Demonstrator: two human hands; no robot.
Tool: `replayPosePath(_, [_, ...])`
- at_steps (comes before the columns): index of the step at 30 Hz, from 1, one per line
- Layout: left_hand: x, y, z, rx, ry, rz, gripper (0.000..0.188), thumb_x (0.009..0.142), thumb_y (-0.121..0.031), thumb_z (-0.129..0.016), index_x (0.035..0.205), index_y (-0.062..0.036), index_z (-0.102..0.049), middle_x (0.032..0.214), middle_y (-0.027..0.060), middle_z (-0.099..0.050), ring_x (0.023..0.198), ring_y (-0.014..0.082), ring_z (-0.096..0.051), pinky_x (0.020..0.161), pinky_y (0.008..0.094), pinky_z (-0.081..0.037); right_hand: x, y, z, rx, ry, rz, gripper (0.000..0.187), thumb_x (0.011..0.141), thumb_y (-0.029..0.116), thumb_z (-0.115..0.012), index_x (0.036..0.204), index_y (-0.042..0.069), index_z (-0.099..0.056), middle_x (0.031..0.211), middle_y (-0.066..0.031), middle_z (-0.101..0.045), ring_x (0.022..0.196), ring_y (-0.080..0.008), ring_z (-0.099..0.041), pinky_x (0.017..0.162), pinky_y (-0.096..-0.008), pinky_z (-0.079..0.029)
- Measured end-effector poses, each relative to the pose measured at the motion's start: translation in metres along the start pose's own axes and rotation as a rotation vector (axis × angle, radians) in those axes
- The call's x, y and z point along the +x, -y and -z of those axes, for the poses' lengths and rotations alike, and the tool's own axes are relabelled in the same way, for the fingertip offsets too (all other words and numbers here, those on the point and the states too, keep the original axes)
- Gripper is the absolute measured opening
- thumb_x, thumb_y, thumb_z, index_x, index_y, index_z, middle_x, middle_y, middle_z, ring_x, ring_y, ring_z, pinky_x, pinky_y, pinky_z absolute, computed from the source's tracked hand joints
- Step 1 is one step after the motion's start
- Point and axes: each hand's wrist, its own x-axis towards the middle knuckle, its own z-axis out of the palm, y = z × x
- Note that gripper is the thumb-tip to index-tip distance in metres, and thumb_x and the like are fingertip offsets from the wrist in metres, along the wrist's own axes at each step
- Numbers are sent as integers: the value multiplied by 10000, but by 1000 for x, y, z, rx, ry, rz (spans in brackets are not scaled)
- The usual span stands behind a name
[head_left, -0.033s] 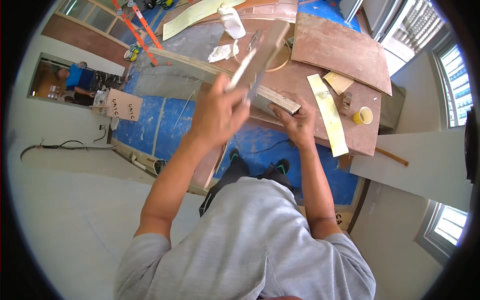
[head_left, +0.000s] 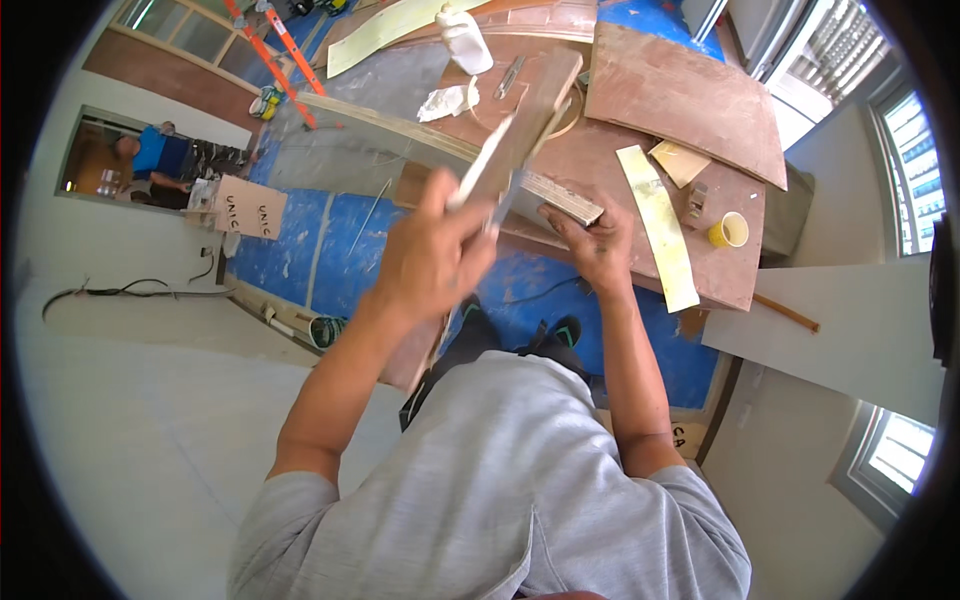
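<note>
My left hand (head_left: 435,250) is closed around the lower end of a long flat brown wooden piece (head_left: 532,125), which slants up and away to the right. A whitish strip (head_left: 486,160) runs along its left side, and a grey-blue edge shows on the right. Motion smears this piece, so its exact kind is unclear. My right hand (head_left: 597,245) grips the near right end of a long plywood-edged board (head_left: 562,197), thumb on top. That board stretches away to the far left, passing beneath the brown piece. Whether the two touch is hard to tell.
On the brown worktable (head_left: 590,170) lie a white jug (head_left: 465,42), crumpled white paper (head_left: 448,101), a utility knife (head_left: 509,77), yellow strips (head_left: 657,230), a small block (head_left: 694,203) and a yellow cup (head_left: 729,230). An orange ladder (head_left: 285,60) stands far left; another person (head_left: 165,160) is beyond.
The brown piece has shifted slightly and its angle has changed a little in my left hand. My right hand keeps its grip on the board's end.
</note>
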Motion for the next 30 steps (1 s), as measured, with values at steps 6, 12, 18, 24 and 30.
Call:
replayPosePath(6, [-34, 1, 43, -24, 50, 53, 247, 827, -82, -765, 1059, -6, -723, 960, 117, -528, 785, 255, -611, 673, 371, -511, -6, -2, -5, 34, -8, 3, 338, 847, -83, -741, 1182, -44, -713, 1179, -156, -750, 958, -138, -708, 813, -281, -579])
replayPosePath(12, [-15, -2, -3, 93, -42, 19, 269, 844, -143, -765, 1103, -82, -726, 1003, 120, -551, 735, 312, -653, 633, 414, -542, 6, 25, 5, -324, 56, -35, 348, 817, -11, -797, 1159, 5, -733, 1050, -126, -782, 900, -128, -730, 803, -289, -581])
replayPosePath(18, [-60, 51, 41, 89, -145, 154, 260, 866, -95, -732, 1116, -23, -715, 1013, 110, -571, 751, 240, -640, 638, 355, -522, -12, 18, 2, -350, 55, 105, 357, 810, 14, -828, 1157, 23, -740, 1065, -159, -781, 902, -189, -765, 804, -300, -586])
replayPosePath(24, [-24, 81, 50, 85, -377, 18, 251, 917, -112, -719, 1103, 54, -693, 967, 76, -587, 789, 165, -587, 677, 271, -478, -8, 31, -5, -337, 50, 16, 373, 810, 20, -836, 1170, 11, -736, 1049, -159, -779, 918, -214, -759, 817, -316, -584])
replayPosePath(30, [4, 184, 69, -843, -858, 520, 264, 974, -231, -669, 1135, -22, -673, 936, 75, -635, 785, 228, -688, 685, 357, -546, -1, 51, 0, -488, 184, 32, 429, 799, 71, -847, 1209, 42, -725, 1077, -175, -760, 943, -300, -753, 838, -376, -589])
